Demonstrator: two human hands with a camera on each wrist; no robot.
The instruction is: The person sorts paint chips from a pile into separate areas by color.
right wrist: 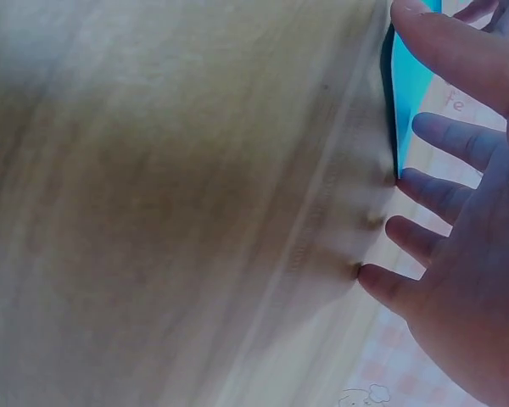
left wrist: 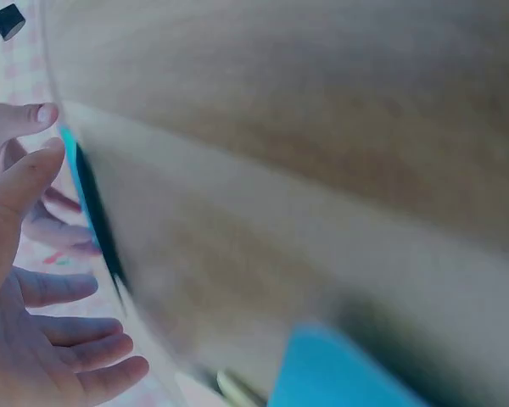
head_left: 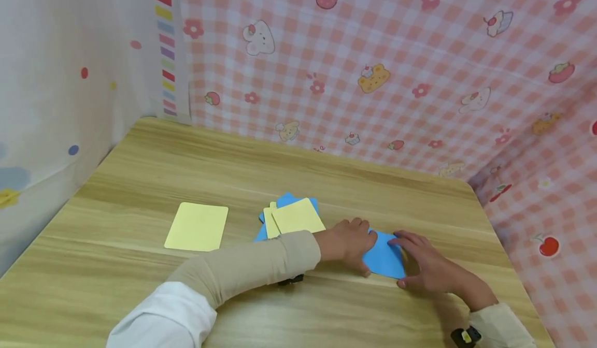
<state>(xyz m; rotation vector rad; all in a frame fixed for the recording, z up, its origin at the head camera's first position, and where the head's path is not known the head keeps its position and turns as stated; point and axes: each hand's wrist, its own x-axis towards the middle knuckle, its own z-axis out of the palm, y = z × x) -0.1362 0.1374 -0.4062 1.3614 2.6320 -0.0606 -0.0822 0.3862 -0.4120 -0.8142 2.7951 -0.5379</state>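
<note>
A square blue card (head_left: 383,256) lies at the right of the table between both hands, in the head view. My left hand (head_left: 351,243) is at its left side; in the left wrist view the thumb (left wrist: 36,170) reaches its edge and the other fingers are spread. At the card's right side is my right hand (head_left: 431,265), its index finger over the upper right corner. The right wrist view shows that hand's fingers (right wrist: 437,195) spread and nearly straight, with the blue card (right wrist: 414,80) by the thumb and middle fingertip. I cannot tell whether the card is slightly raised.
Left of the hands, overlapping yellow cards (head_left: 298,217) and blue cards (head_left: 287,199) form a loose pile, partly behind my left sleeve. A single yellow card (head_left: 198,227) lies further left. Patterned cloth (head_left: 298,63) borders the wooden table (head_left: 261,306) at the back and sides.
</note>
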